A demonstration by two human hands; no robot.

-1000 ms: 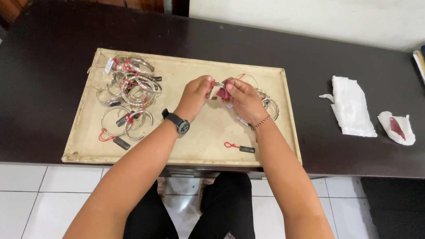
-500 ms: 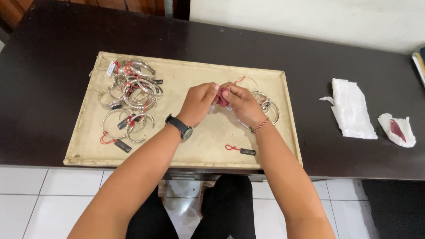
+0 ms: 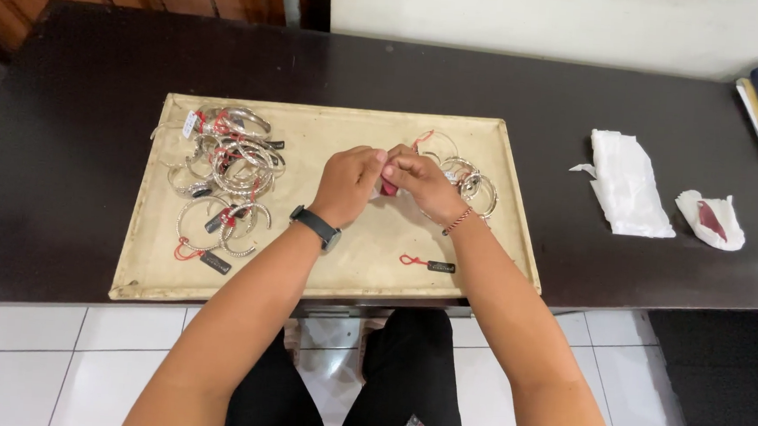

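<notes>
Between the fingertips of both hands, above the middle of the tray, sits a small dark red piece (image 3: 388,187), mostly hidden, so its shape cannot be told. The left hand (image 3: 350,183) curls its fingers narrow around the piece from one side, a black watch (image 3: 315,227) with a smooth band on its wrist. The right hand (image 3: 423,182) pinches it from the other side, knuckles bent close, a thin beaded bracelet (image 3: 457,220) on that wrist. The 2 hands touch at the fingertips.

Just beyond the right hand lies a small cluster of silver bangles (image 3: 471,182), round and shiny, with a loop of red string near them. Near the right forearm, on bare tray, rests a loose tag (image 3: 429,264): a flat dark rectangle on a red cord. At the tray's left side a bigger heap of silver bangles (image 3: 228,173) is tangled together, thin hoops and wider cuffs, some twisted or ribbed, with red strings and small dark tags among them.

All of this lies on a rectangular tray (image 3: 322,280) lined with a matte beige cloth, worn and stained at its raised rim. The tray sits on a dark, smooth table (image 3: 99,64). Well apart to the right lie a folded white cloth (image 3: 626,184), soft and creased, and a crumpled white wrapper (image 3: 710,219) with a dark red patch inside.
</notes>
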